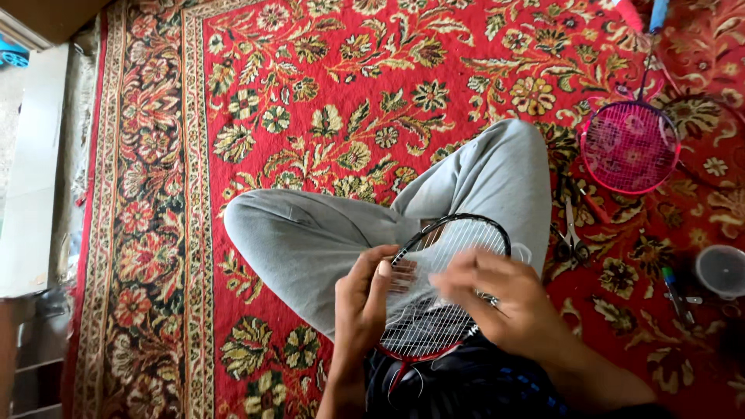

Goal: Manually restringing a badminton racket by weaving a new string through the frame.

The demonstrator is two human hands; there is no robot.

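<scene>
A black-framed badminton racket (458, 229) with white strings lies across my lap, over grey trouser legs (310, 233). My left hand (365, 299) grips the racket's left rim, thumb pressed on the frame. My right hand (504, 299) rests over the string bed, fingers curled and blurred, seemingly pinching a string; a ring shows on one finger. The racket's throat with red trim (411, 358) points toward my body.
A pink-strung racket (628, 147) lies on the red floral carpet (326, 93) at right. Scissors (572, 237) lie beside my knee. A clear plastic cup (722, 270) and small tools (677, 293) sit at far right. A pale ledge (31, 171) borders the carpet at left.
</scene>
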